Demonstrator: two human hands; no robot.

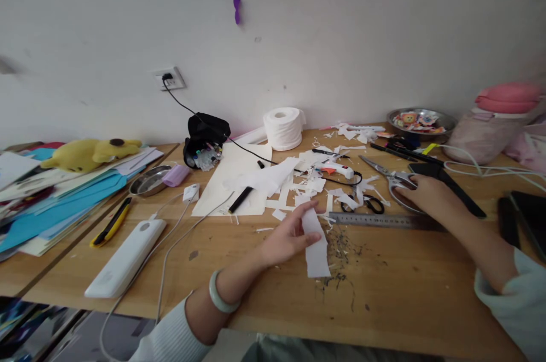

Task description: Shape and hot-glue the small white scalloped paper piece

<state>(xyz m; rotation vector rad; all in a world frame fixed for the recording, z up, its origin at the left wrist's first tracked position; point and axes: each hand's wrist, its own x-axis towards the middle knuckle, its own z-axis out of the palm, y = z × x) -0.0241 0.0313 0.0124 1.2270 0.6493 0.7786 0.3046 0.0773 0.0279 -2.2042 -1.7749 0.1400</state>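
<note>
Near the middle of the desk, my left hand pinches a strip of white paper between thumb and fingers. The strip hangs slightly tilted toward me, above dark scribbled marks on the wood. To the right, the fingers of my right hand are closed around the handles of silver-grey scissors. The blades point away to the left and look a little parted. A metal ruler lies between my hands, its right end near my right forearm. Black-handled scissors rest behind the ruler among paper scraps.
A toilet paper roll stands by the wall. At left are a yellow cutter, a white power strip, and a yellow plush toy on papers. A pink-lidded bottle and metal bowl stand at right. Cables cross the desk.
</note>
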